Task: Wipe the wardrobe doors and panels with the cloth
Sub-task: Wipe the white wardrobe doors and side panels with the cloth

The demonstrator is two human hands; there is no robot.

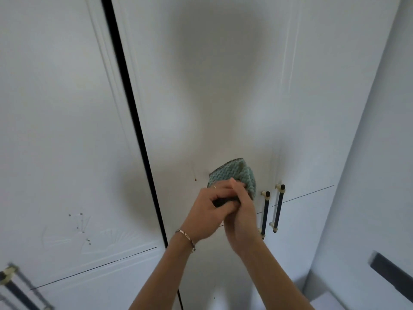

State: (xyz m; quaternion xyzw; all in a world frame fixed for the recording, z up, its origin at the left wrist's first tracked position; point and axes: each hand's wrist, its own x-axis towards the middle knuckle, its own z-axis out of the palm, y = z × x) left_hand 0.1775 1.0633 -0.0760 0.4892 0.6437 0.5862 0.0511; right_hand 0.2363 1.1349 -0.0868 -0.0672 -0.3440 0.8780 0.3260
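While both hands meet low in the middle of the view, the scene reads as follows.

Cloth: a green knitted cloth (234,175) sits bunched against the white wardrobe door (223,86), just above the two hands and just left of the handles.
Left hand: the left hand (207,214) has its fingers curled together round the lower part of the cloth; a ring shows on one finger and a bracelet (185,237) circles the wrist.
Right hand: the right hand (242,220) lies pressed against the left one, fingers together and wrapped over the cloth's lower edge.
Handles: two dark bar handles (271,210) with pale mounts stand upright just right of the hands, side by side.
Left door: another white door (55,130) fills the left side, parted from the middle door by a dark gap (134,121).
Near left corner: a blurred dark handle (13,285) shows there.
Shadow: a soft grey shadow (219,52) falls on the middle door above the cloth.
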